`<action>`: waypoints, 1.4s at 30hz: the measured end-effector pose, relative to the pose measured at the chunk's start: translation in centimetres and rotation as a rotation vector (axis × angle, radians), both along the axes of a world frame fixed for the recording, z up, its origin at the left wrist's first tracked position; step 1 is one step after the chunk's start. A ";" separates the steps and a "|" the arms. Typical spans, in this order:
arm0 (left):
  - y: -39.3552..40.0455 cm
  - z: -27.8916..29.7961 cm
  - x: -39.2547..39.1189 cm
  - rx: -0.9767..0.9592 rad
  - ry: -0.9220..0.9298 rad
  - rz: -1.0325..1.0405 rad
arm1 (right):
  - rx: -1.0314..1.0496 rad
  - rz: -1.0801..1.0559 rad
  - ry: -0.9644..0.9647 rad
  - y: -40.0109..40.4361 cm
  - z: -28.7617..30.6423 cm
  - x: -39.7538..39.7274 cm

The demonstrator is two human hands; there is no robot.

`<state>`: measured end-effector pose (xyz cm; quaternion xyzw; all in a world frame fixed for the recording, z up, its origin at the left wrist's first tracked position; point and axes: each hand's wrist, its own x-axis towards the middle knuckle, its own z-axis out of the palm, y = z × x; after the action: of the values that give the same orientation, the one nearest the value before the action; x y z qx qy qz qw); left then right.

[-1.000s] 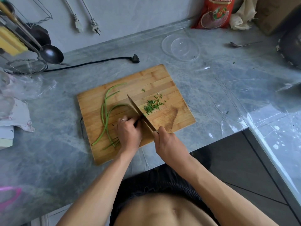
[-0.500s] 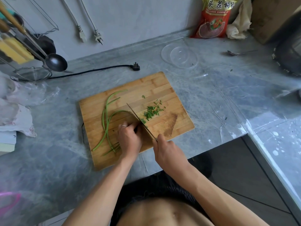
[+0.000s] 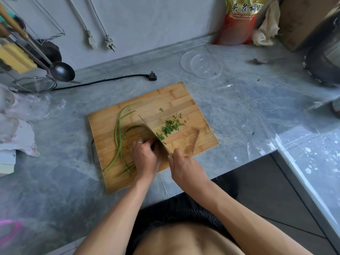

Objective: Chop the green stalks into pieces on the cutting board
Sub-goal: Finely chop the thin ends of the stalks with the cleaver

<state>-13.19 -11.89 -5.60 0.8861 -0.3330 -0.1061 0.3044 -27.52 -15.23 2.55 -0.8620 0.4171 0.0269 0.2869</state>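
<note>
Item one: the cutting board [image 3: 176,100], bamboo, lying at an angle on the grey marbled surface [image 3: 248,111] in front of you. Item two: the green stalks [image 3: 119,131], long and curved, on the board's left half, their near ends bunched under your left hand [image 3: 146,157], whose curled fingers pin them just beside the blade. Item three: the knife [image 3: 152,134], edge down on the board, its handle enclosed by the grip of your right hand [image 3: 185,169]. Item four: the chopped pieces [image 3: 170,127], a loose scatter right of the blade. Behind the board: a black plug [image 3: 152,76], a clear lid [image 3: 201,65], a spoon [image 3: 265,61], a red packet [image 3: 239,19].
</note>
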 end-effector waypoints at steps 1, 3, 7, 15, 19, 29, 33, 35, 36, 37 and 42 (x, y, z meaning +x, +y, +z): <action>0.0 0.0 0.0 -0.003 -0.007 0.003 | 0.005 -0.017 0.001 0.2 0.0 -0.6; 0.0 0.1 -0.2 -0.013 -0.019 0.008 | 0.027 -0.051 -0.026 0.1 0.0 -0.8; -0.1 0.5 -0.4 -0.033 -0.024 -0.003 | 0.030 -0.038 -0.095 -1.0 0.1 1.3; 0.1 0.4 -0.1 -0.032 -0.063 -0.011 | 0.073 -0.068 -0.062 -0.9 0.2 -1.1; 0.2 0.3 0.2 -0.054 -0.044 -0.038 | 0.135 -0.136 -0.112 -2.8 0.4 0.6; 0.4 0.1 0.3 -0.081 -0.046 -0.066 | 0.139 -0.108 -0.109 -4.6 1.6 0.5; 0.8 0.4 0.2 -0.084 -0.049 -0.093 | 0.135 -0.105 -0.133 -3.9 1.2 0.8; 1.2 0.5 0.3 -0.100 -0.051 -0.108 | 0.137 -0.114 -0.152 -3.6 0.9 0.6; 1.3 0.5 0.4 -0.108 -0.054 -0.113 | 0.140 -0.122 -0.160 -3.4 0.8 0.5; 1.4 0.4 0.5 -0.114 -0.055 -0.116 | 0.144 -0.133 -0.166 -3.2 0.7 0.3; 1.3 -0.4 1.0 -0.130 -0.070 -0.100 | 0.116 -0.136 -0.213 -2.4 0.4 -0.6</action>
<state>-12.16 -10.62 -6.03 0.8499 -0.3934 -0.0683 0.3438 -28.12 -17.65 2.91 -0.8117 0.4393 -0.0601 0.3802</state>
